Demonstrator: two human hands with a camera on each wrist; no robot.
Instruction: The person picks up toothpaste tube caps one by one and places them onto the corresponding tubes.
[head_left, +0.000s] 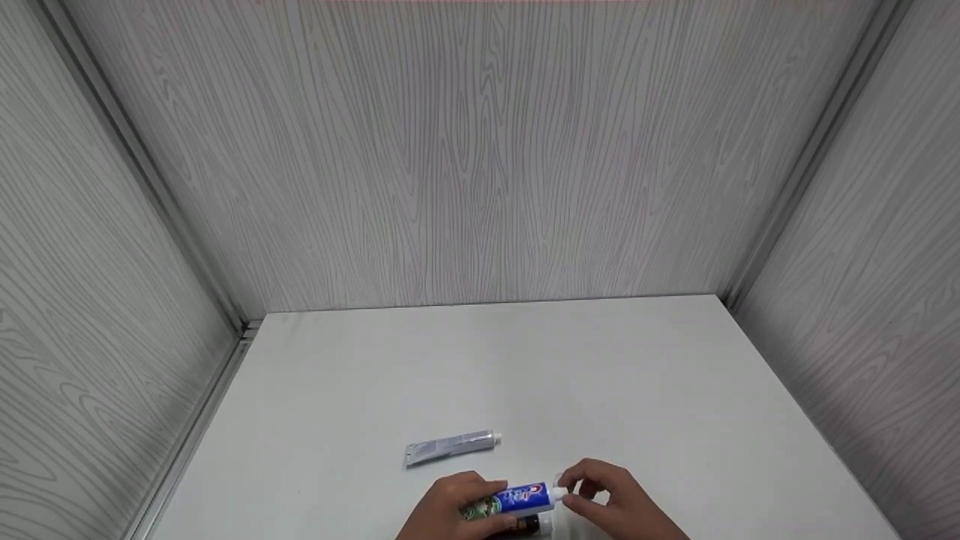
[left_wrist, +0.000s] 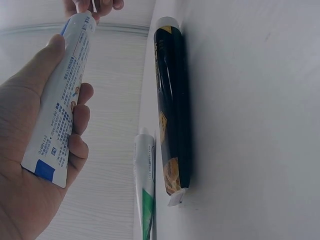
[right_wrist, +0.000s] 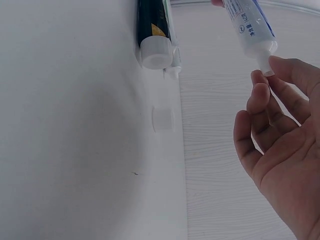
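Note:
My left hand (head_left: 461, 510) grips a blue, white and green toothpaste tube (head_left: 525, 498), its thumb along one side and fingers curled round the other. In the left wrist view the tube's printed white back shows. At the tube's end, the thumb and fingertips of my right hand (right_wrist: 285, 120) pinch the narrow white nozzle (right_wrist: 266, 64). Below the held tube lies a black toothpaste tube (left_wrist: 172, 105) with a white cap (right_wrist: 156, 52), mostly covered by the left hand in the head view.
Farther back on the white table (head_left: 360, 375) lies a silver-white toothpaste tube (head_left: 450, 448), with a green patch visible in the left wrist view. A loose whitish cap (right_wrist: 163, 119) sits on the table beyond the black tube's end. Wood-grain panels (head_left: 480, 150) enclose the table.

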